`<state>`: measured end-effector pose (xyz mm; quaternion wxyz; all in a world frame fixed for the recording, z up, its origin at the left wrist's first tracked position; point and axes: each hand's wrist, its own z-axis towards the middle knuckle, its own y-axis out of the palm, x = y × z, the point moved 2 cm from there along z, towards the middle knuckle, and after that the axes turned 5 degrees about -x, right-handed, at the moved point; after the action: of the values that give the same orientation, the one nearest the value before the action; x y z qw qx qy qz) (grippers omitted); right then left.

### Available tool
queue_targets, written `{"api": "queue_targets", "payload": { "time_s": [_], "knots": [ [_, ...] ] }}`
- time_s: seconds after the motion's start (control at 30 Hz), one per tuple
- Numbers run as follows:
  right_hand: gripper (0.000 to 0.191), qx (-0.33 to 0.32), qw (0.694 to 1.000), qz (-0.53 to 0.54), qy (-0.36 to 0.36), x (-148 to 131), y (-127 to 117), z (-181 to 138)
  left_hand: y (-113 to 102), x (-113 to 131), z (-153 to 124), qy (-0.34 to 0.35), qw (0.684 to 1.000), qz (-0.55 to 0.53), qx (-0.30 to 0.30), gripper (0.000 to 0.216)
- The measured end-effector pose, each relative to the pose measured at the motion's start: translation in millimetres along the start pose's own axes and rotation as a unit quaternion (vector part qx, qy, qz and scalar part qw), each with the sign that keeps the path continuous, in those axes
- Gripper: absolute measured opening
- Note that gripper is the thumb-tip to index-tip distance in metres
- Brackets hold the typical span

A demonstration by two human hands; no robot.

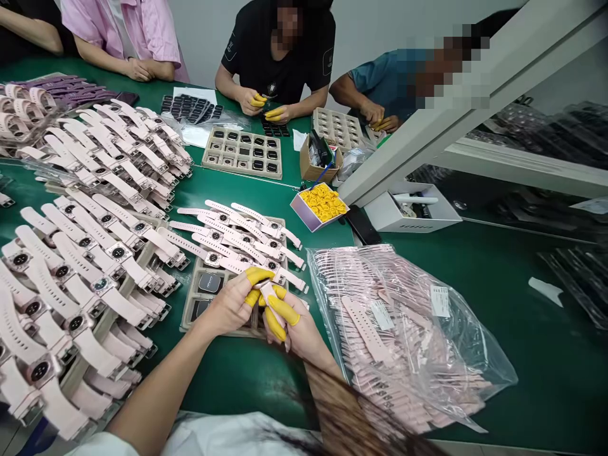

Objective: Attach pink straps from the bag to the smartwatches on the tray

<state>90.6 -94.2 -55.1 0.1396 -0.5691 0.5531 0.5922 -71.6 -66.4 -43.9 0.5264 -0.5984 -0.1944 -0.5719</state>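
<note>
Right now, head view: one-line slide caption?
Left hand and right hand, in yellow finger cots, pinch a pink strap above the tray.

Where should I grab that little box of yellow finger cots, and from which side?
I'd take the box of finger cots by two opposite outer walls, coming down from above on its left, where green table shows: its open top is heaped full, and a dark phone lies close on its right.
</note>
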Motion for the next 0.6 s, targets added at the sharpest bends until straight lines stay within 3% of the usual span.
{"api": "queue_targets", "payload": {
  "time_s": [0.23, 0.6],
  "knots": [
    [0.022, 0.034, 0.999, 0.029, -0.001, 3.5, -1.0, 4.0, 3.5, -4.1, -2.2, 0.014, 0.998, 0.061, 0.019, 0.044],
    [0.028, 0.074, 0.99, 0.102, -0.07, 7.2, 0.9, 8.4, 3.5, -3.8, -4.9, -0.019, 0.998, 0.048, -0.024, 0.043]
  ]
}}
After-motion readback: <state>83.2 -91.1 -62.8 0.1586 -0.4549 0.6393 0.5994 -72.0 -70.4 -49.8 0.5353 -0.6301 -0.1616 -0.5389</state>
